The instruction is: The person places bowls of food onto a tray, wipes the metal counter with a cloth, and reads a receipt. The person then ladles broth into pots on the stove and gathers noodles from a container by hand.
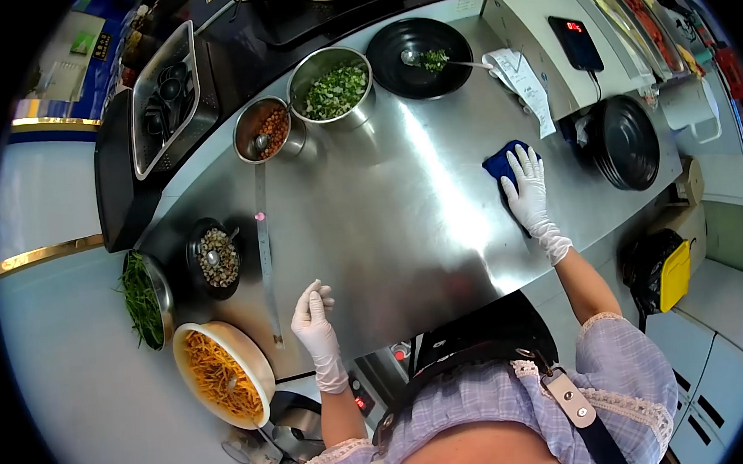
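Note:
My right hand [527, 192], in a white glove, lies with spread fingers on a folded dark blue cloth [499, 166] on the steel counter [363, 224]. My left hand [315, 319], also gloved, is raised over the counter's front edge with its fingers curled together; whether anything is between them is too small to tell. To the left of it stands a white bowl of orange shreds [263, 364]. Farther up, a black bowl [199, 233] holds chopped pale pieces and a spoon.
Along the back stand a steel pot of chopped greens [367, 106], a smaller pot of nuts [293, 144] and a black plate [388, 76] with a spoon. A paper receipt [521, 77] and stacked black plates [626, 143] are at the right. Greens in a bowl [165, 302] sit far left.

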A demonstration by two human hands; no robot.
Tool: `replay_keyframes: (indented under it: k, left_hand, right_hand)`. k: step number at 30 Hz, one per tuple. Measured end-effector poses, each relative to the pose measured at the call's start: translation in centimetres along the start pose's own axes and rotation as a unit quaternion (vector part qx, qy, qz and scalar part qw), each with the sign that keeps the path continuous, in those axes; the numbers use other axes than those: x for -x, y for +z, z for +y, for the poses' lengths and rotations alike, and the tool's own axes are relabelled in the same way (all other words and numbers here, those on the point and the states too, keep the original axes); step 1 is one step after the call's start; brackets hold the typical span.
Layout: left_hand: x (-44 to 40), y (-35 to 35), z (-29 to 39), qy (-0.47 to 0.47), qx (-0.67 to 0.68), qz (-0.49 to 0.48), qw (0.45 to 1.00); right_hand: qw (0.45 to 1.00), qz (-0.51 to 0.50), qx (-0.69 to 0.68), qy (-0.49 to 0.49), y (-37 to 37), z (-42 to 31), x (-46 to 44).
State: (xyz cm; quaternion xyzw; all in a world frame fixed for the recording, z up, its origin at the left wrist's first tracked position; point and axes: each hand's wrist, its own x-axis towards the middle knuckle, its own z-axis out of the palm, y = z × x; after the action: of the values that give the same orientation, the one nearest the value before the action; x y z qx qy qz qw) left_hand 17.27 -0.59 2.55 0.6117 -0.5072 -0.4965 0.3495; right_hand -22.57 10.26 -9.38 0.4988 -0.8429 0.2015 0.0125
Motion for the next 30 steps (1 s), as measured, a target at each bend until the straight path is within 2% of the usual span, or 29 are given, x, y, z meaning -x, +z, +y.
replay_keyframes:
  k: [1, 3, 4, 6, 7, 9, 11, 13, 15, 16, 18, 19, 21, 22, 23, 24, 25, 26, 27, 29, 30]
  left_hand:
    - [0.3, -0.3, -0.2, 0.008, 0.002, -0.007, 1.0]
    - [0.9, -0.6, -0.1, 0.001, -0.009, -0.005, 1.0]
    - [1.1, -0.7, -0.1, -0.004, -0.001, 0.003, 1.0]
    - [1.5, -1.1, -0.1, -0.012, 0.002, 0.007, 1.0]
    - [1.6, -1.4, 0.1, -0.003, -0.003, 0.011, 1.0]
    - [1.2, -1.4, 0.3, 0.017, -0.016, 0.012, 1.0]
    - [0.5, -2.0, 0.1, 0.024, -0.022, 0.004, 0.999]
    - [0.0, -2.3, 0.0, 0.016, -0.018, 0.002, 1.0]
    - [-0.3, -2.5, -0.3, 0.002, -0.021, -0.005, 1.0]
    - [-0.2, -2.6, -0.6, 0.0, -0.022, -0.004, 1.0]
    - [-0.2, -2.6, -1.4, -0.019, -0.015, -0.019, 1.0]
    - [0.1, -2.4, -1.7, -0.017, -0.013, -0.015, 1.0]
    - [0.9, -2.5, -2.1, -0.035, -0.001, -0.016, 0.999]
    - [1.2, -2.8, -2.6, -0.041, 0.005, -0.015, 0.999]
    - [1.5, -3.2, -3.0, -0.053, 0.019, -0.011, 0.998]
    - [1.7, -3.2, -3.0, -0.066, 0.027, -0.004, 0.997]
    - [2.0, -3.6, -2.9, -0.082, 0.033, 0.002, 0.996]
    - [2.4, -4.2, -2.8, -0.082, 0.04, 0.022, 0.996]
    - [2.5, -4.7, -2.6, -0.074, 0.035, 0.026, 0.996]
    - [2.6, -6.5, -3.0, -0.066, 0.031, 0.04, 0.997]
    - [2.9, -7.9, -3.7, -0.057, 0.028, 0.066, 0.996]
  right_hand:
    - [0.999, 0.024, 0.014, 0.015, 0.2, -1.5, 0.8]
    - [0.977, -0.11, -0.181, 0.01, 1.9, -7.6, 3.2]
    - [0.977, -0.078, -0.072, -0.186, 1.7, -12.6, 5.2]
    - [0.938, -0.156, -0.17, -0.258, -0.5, -21.9, 8.8]
    - [0.867, -0.259, -0.233, -0.355, 0.2, -24.2, 11.2]
    - [0.851, -0.122, -0.268, -0.435, 3.8, -24.8, 16.7]
    - [0.882, -0.157, -0.227, -0.381, 1.1, -21.9, 13.8]
    - [0.946, -0.135, -0.169, -0.241, -4.0, -15.9, 9.9]
    - [0.984, -0.072, 0.042, -0.156, -3.9, -6.8, 9.6]
    - [0.988, -0.025, 0.14, -0.055, -5.1, -1.7, 9.2]
    - [0.979, 0.051, 0.104, 0.167, -6.5, 6.0, 9.7]
    - [0.956, 0.113, 0.151, 0.227, -5.2, 8.0, 9.7]
    - [0.949, 0.125, 0.189, 0.221, -3.8, 5.2, 9.1]
    - [0.962, 0.059, 0.209, 0.167, -4.5, -0.9, 8.2]
    - [0.979, 0.011, 0.117, 0.166, -1.9, -5.1, 9.0]
    - [0.997, -0.057, -0.048, -0.017, -2.0, -9.9, 8.8]
    - [0.976, -0.132, -0.008, -0.171, -2.3, -15.5, 10.2]
    - [0.92, -0.269, -0.092, -0.271, -1.9, -19.6, 10.0]
    - [0.874, -0.203, -0.171, -0.406, -0.9, -20.9, 11.4]
    - [0.844, -0.232, -0.155, -0.458, 0.3, -20.6, 8.1]
    - [0.883, -0.186, -0.123, -0.412, 1.1, -19.1, 4.8]
